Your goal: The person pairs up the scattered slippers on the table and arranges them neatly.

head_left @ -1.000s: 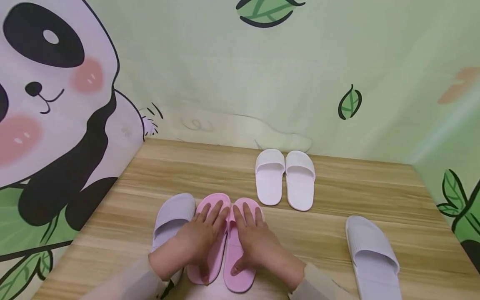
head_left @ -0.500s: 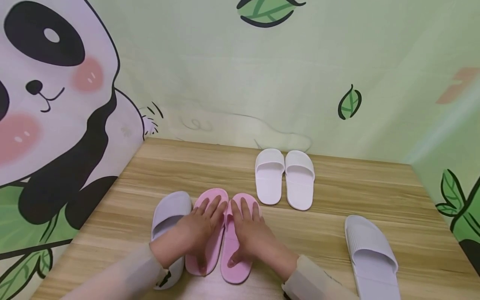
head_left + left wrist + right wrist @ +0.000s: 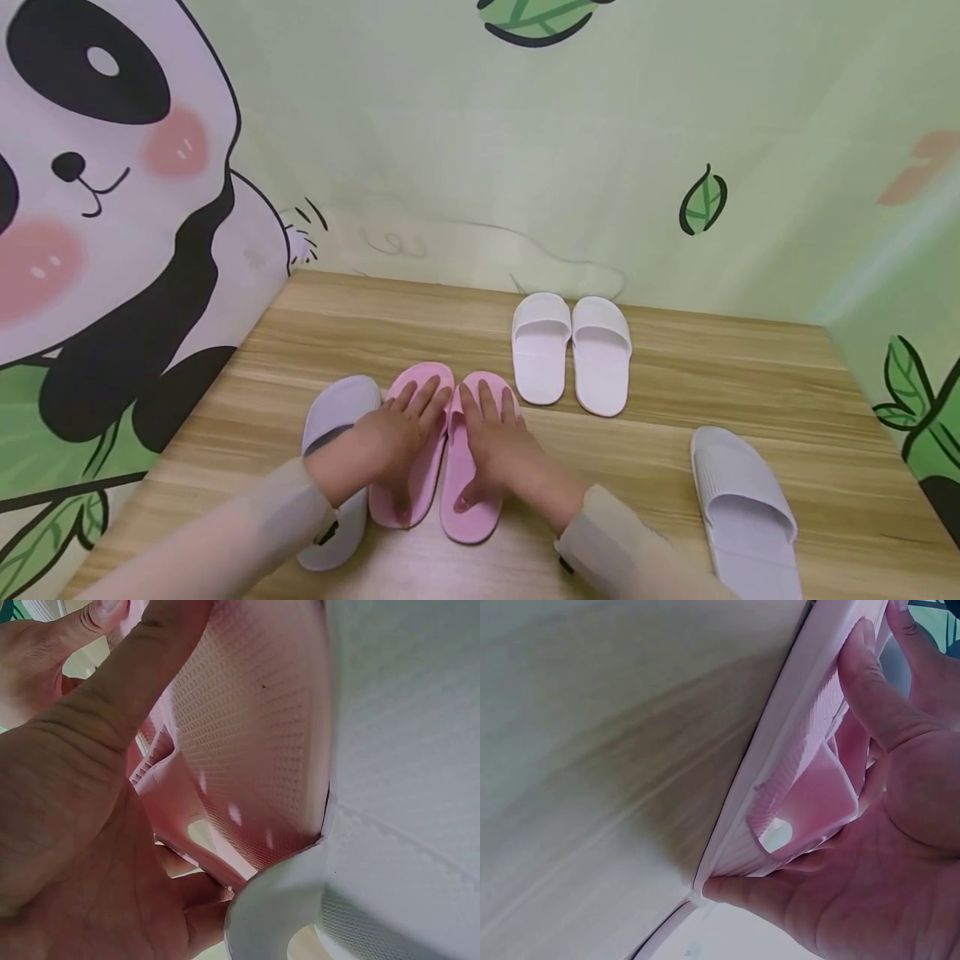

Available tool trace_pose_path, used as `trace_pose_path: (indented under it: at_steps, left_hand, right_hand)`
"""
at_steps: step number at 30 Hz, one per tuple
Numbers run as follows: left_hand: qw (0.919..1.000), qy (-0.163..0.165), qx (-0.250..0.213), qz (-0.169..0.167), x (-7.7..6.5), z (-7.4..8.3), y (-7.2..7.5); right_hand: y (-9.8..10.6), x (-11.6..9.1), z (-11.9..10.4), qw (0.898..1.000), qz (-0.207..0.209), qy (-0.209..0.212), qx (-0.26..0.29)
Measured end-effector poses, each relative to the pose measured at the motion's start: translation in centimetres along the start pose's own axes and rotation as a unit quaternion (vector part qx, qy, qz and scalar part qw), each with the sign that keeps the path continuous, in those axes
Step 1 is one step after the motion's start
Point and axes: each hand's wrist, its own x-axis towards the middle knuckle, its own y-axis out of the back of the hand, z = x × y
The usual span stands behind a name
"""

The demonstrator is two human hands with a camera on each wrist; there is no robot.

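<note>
Two pink slippers lie side by side on the wood-look floor, toes away from me. My left hand [image 3: 390,437] rests on the left pink slipper [image 3: 422,487], fingers spread straight over its strap and thumb toward the heel. In the same pose, my right hand [image 3: 498,450] lies on the right pink slipper [image 3: 471,517]. The left wrist view has the thumb along the pink footbed [image 3: 255,712]. In the right wrist view, the right thumb is at the pink slipper's edge and the fingers reach past its strap [image 3: 821,799]. A pale grey-lilac slipper [image 3: 343,404] sits left of the pink pair, partly hidden by my left arm.
Two white slippers, a left one [image 3: 540,367] and a right one [image 3: 602,371], stand against the back wall. A single pale grey-lilac slipper [image 3: 750,500] lies to the right. Painted walls [image 3: 450,150] with a panda and leaves border the floor [image 3: 622,467].
Both hands and the pink slippers have moved away from me, toward the back wall, and slightly left. The white slippers and the right grey-lilac slipper have stayed in place.
</note>
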Motion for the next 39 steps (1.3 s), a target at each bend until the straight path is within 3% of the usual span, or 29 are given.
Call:
trace_pose_path:
  at_steps: [15, 25, 34, 39]
  left_hand:
    - [0.9997, 0.004, 0.017, -0.017, 1.3, -1.2, 1.0]
    - [0.9998, 0.009, 0.001, -0.015, 2.2, -2.2, 1.2]
    - [0.9991, 0.016, 0.007, -0.038, 3.2, -3.0, 2.1]
    - [0.9996, 0.007, 0.012, -0.023, 3.5, -3.3, 2.5]
  right_hand:
    - [1.2, 1.8, 0.1, 0.999, -0.011, 0.006, -0.032]
    - [1.6, 3.2, 0.3, 0.999, -0.024, 0.003, -0.024]
    - [2.2, 4.7, 0.6, 0.999, -0.026, 0.009, -0.02]
    - [2.7, 5.5, 1.0, 0.999, -0.035, 0.008, -0.023]
